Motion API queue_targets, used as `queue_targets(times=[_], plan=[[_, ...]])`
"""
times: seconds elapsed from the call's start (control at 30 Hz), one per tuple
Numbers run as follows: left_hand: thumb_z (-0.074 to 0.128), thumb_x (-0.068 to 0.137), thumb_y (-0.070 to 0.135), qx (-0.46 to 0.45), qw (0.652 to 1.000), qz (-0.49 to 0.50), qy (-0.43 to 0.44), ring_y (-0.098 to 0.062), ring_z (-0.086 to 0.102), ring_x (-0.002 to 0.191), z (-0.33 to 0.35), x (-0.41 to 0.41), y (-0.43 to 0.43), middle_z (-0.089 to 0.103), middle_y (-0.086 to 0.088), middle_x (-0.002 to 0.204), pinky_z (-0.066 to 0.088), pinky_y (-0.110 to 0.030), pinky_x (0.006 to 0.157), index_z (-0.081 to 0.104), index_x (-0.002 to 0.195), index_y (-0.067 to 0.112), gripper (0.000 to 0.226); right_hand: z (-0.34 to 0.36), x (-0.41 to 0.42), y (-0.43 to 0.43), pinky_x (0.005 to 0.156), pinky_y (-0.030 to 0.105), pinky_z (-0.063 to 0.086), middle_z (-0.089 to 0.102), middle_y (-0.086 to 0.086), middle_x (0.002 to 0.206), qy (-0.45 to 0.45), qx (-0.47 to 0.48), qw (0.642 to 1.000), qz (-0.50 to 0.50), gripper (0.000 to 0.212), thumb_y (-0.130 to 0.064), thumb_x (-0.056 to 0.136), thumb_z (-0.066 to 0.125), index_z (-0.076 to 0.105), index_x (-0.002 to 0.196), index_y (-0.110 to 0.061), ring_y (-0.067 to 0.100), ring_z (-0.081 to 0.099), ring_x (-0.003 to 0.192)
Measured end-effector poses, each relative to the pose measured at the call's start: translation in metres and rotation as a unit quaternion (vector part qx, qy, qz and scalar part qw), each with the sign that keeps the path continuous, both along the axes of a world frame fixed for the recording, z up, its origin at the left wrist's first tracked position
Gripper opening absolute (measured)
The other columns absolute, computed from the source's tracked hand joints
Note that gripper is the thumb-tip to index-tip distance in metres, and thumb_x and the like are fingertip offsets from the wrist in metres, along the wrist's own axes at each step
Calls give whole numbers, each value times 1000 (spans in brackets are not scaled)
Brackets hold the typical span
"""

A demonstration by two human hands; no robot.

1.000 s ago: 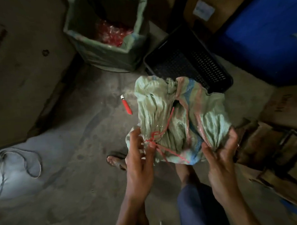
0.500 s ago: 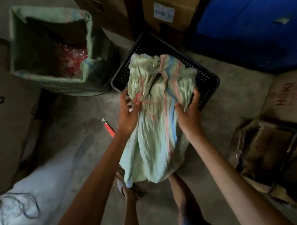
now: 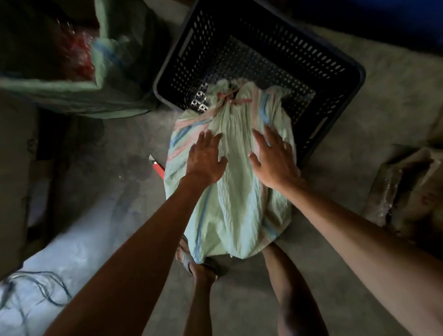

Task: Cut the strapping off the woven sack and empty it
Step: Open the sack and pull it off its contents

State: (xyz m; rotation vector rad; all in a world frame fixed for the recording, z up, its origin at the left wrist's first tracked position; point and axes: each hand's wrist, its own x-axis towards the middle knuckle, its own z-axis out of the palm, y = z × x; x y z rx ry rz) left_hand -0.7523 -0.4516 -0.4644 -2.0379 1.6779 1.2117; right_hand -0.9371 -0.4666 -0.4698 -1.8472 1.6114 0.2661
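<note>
Sack tipped mouth-first into the crate, both hands spread flat on it.

The pale green woven plastic sack with pink and blue stripes (image 3: 237,182) lies slanted, its tied neck over the near rim of the black perforated plastic crate (image 3: 338,68) and its closed bottom low by the person's feet. The left hand (image 3: 206,159) and right hand (image 3: 273,160) rest palm-down on its upper side, fingers apart, gripping nothing. Red plastic strapping (image 3: 228,97) is knotted around the neck, and small silvery metal pieces (image 3: 199,101) show just beside it. The cloth looks soft, crinkled and slippery, the load lumpy and probably heavy; I would bunch the slack bottom corners to lift it. A red-handled cutter (image 3: 157,168) lies on the concrete floor (image 3: 246,306) just left of the sack.
</note>
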Motion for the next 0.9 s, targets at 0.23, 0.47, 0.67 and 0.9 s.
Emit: queue_targets(times=[0.23, 0.47, 0.67, 0.9], plan=[[58, 91, 20, -68, 991, -112, 17, -32, 10, 156, -42, 31, 33, 9, -14, 169, 23, -54, 121, 16, 161, 21, 82, -70, -29, 17, 98, 38, 45, 55, 14, 142, 7, 148, 987, -63, 46, -44, 103, 35, 49, 142, -25, 35, 55, 126], [60, 94, 24, -18, 998, 46, -27, -33, 19, 154, -10, 51, 95, 19, -17, 167, 24, -45, 122, 19, 161, 18, 78, -8, -45, 43, 89, 41, 44, 68, 18, 106, 13, -74, 994, -75, 32, -27, 92, 43, 63, 107, -7, 36, 60, 104], [62, 92, 26, 136, 967, 210, -46, -38, 55, 126, -20, 53, 209, 63, -19, 131, 49, -46, 101, 38, 151, 16, 65, 17, -87, 138, 83, 38, 54, 72, 19, 109, 199, 144, 965, -87, 36, -30, 91, 48, 72, 100, -5, 37, 68, 104], [74, 71, 29, 217, 914, 335, -72, -42, 31, 146, -118, 23, 362, 24, -32, 159, 27, -48, 120, 46, 144, -5, 85, -57, -126, 198, 99, 37, 47, 61, 13, 134, 212, 241, 929, -182, 36, -17, 92, 52, 62, 127, -16, 32, 55, 127]])
